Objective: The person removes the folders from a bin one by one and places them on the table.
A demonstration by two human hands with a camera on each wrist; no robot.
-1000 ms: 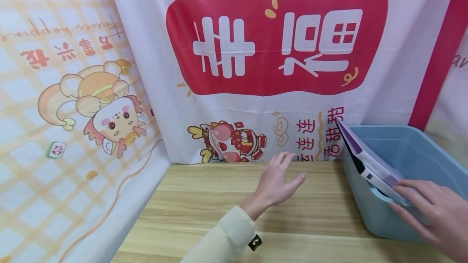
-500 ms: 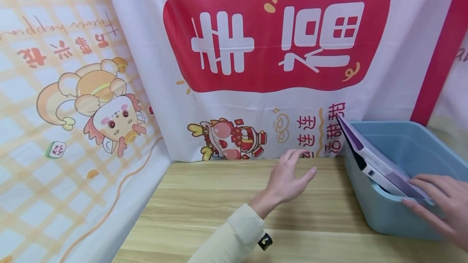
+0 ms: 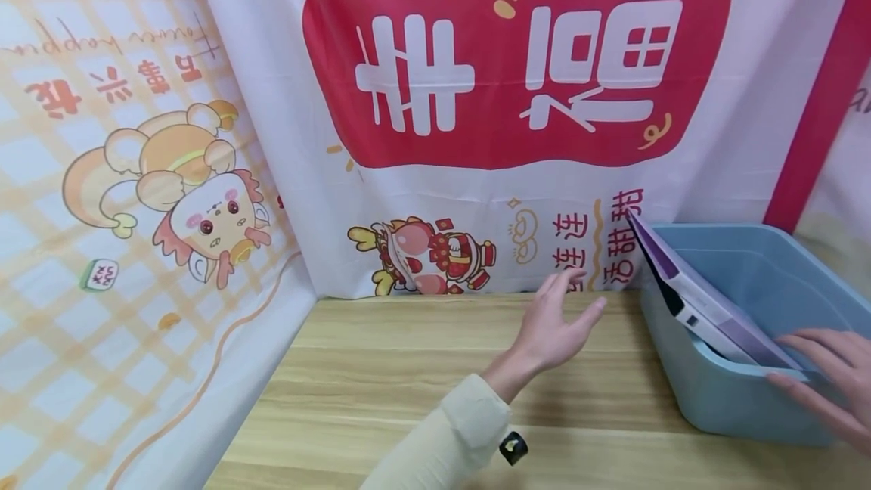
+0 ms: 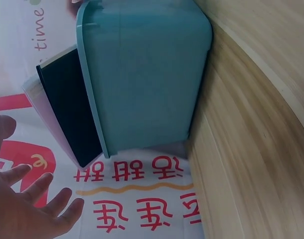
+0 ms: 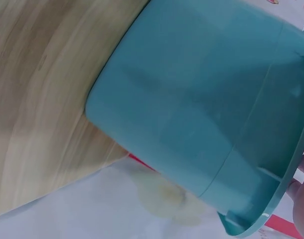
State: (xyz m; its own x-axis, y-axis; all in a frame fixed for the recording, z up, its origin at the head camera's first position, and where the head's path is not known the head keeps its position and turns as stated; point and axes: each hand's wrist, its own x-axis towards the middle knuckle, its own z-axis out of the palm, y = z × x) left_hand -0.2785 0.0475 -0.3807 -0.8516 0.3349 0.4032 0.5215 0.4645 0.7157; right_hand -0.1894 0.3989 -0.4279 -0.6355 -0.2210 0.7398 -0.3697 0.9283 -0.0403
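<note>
A flat, book-like thing (image 3: 711, 307), purple and white with a black side, leans tilted in the blue plastic bin (image 3: 735, 407). Its upper end sticks out past the bin's left rim; in the left wrist view its dark face (image 4: 70, 107) shows outside that rim. My right hand (image 3: 837, 384) is at the bin's near rim, fingers reaching over the inside and thumb outside, close to the lower end of the book-like thing. Whether it touches the rim is unclear. My left hand (image 3: 554, 333) hovers over the table left of the bin, fingers spread and holding nothing.
The wooden table (image 3: 381, 376) carries the bin at its right. Behind it hangs a white cloth (image 3: 272, 134) with a red printed panel, and another printed cloth (image 3: 41, 263) hangs at the left. A black wristband piece (image 3: 513, 448) shows by my left sleeve.
My right hand has slid right along the rim, off the book-like thing, which stays leaning in the bin. My left hand has drifted right towards the bin.
</note>
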